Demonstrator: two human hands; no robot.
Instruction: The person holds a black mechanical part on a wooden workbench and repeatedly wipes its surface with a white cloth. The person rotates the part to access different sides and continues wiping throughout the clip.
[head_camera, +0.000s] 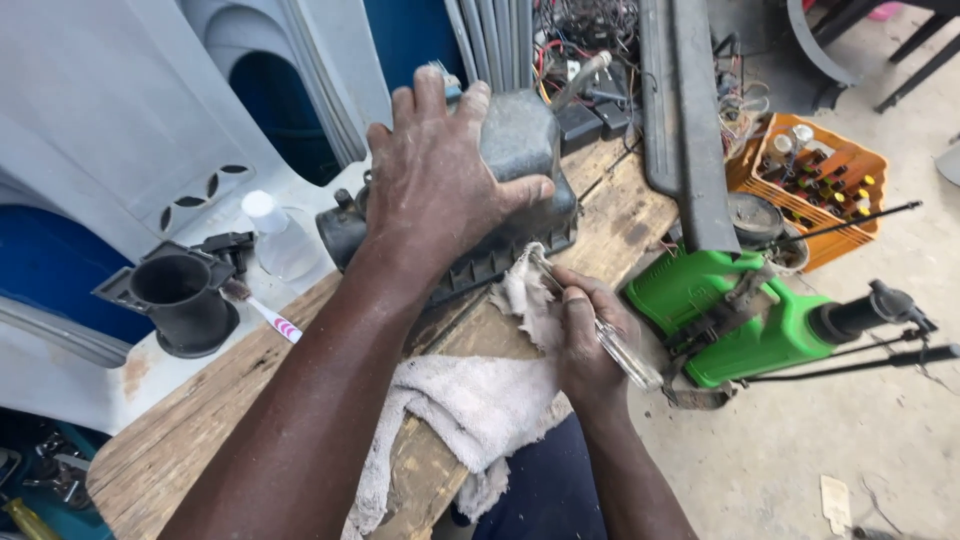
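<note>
My left hand (432, 178) is clamped over the top of a dusty black plastic housing (520, 150) that stands on a worn wooden bench (200, 420). My right hand (590, 340) grips a screwdriver with a clear handle (628, 356); its shaft points up toward the lower edge of the housing. A dirty white rag (470, 400) lies under that hand and bunches up against the housing's base.
A black round plastic duct part (180, 300), a toothbrush (262, 312) and a clear bottle with a white cap (275, 232) sit at the bench's far left. A green jug (735, 315) stands on the floor to the right. An orange crate of bottles (820, 180) and tangled wires (590, 40) lie beyond.
</note>
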